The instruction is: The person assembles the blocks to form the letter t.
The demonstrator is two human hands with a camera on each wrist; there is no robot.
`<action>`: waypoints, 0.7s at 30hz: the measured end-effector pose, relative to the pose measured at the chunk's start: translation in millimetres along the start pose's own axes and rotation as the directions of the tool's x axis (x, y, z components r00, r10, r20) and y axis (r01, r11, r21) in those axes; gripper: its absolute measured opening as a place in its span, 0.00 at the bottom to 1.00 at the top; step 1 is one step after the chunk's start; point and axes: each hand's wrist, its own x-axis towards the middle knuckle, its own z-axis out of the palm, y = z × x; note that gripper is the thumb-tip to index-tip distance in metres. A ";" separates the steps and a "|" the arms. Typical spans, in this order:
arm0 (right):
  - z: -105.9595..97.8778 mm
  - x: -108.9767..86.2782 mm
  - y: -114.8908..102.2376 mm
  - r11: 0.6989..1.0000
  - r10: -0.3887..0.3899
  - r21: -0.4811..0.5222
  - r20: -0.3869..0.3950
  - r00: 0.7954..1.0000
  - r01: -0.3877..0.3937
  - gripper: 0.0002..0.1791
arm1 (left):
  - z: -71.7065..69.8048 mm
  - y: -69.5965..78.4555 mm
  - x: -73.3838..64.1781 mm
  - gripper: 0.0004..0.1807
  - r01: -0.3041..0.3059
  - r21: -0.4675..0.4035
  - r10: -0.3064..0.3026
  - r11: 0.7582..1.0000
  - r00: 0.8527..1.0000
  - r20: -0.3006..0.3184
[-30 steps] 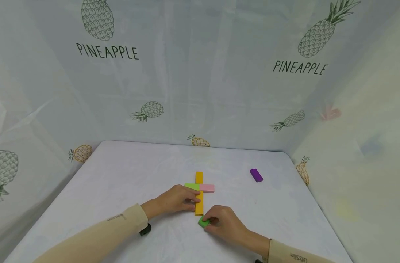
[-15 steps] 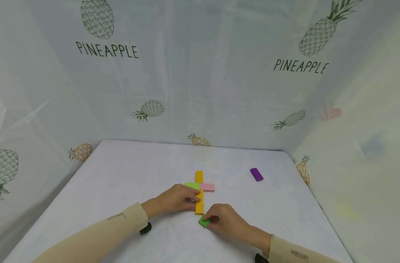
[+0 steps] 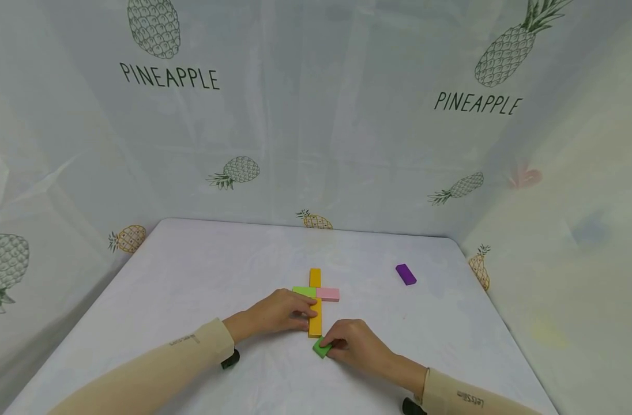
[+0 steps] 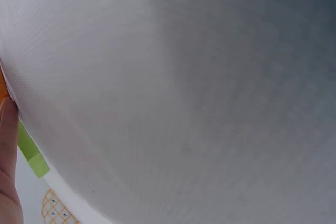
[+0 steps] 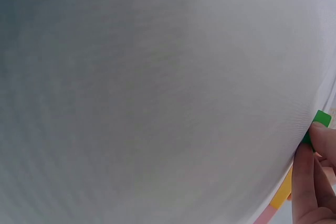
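Observation:
A cross of flat coloured blocks lies on the white table: a far yellow block (image 3: pixel 315 277), a light green block (image 3: pixel 304 291), a pink block (image 3: pixel 328 294) and a longer near yellow piece (image 3: pixel 315 328). My left hand (image 3: pixel 275 312) holds this near yellow piece, fingertips over its top and thumb at its left side. With thumb and fingers, my right hand (image 3: pixel 358 347) pinches a green block (image 3: pixel 321 349), turned at an angle just below the cross's near end. In the right wrist view the green block (image 5: pixel 322 118) shows between the fingertips.
A purple block (image 3: pixel 406 274) lies apart toward the back right of the table (image 3: pixel 217 253). Pale curtains (image 3: pixel 316 115) with pineapple prints hang behind and at both sides. Sleeve fabric (image 4: pixel 173 98) fills most of the left wrist view, and likewise the right.
Both hands stay nearly in place. The green block shifts only very slightly in my right fingers. The whole scene sits a little higher in the head view.

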 end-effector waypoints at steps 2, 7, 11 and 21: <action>0.1 0.1 0.5 1.000 0.004 0.008 0.002 1.000 -0.004 0.11 | -0.6 0.7 0.1 0.17 0.004 -0.004 -0.004 1.000 1.000 0.002; 0.9 0.2 1.1 1.000 0.013 0.023 0.004 1.000 -0.014 0.12 | -1.1 1.2 0.1 0.17 0.007 -0.015 -0.007 1.000 1.000 0.002; 1.0 0.2 0.8 1.000 0.010 0.028 0.003 1.000 -0.010 0.12 | -1.4 1.8 -0.2 0.17 0.005 -0.027 -0.005 1.000 1.000 -0.002; 0.5 0.2 -0.8 0.999 0.005 0.032 0.000 1.000 -0.005 0.12 | -2.1 3.3 -0.1 0.17 0.006 -0.027 -0.006 1.000 1.000 -0.002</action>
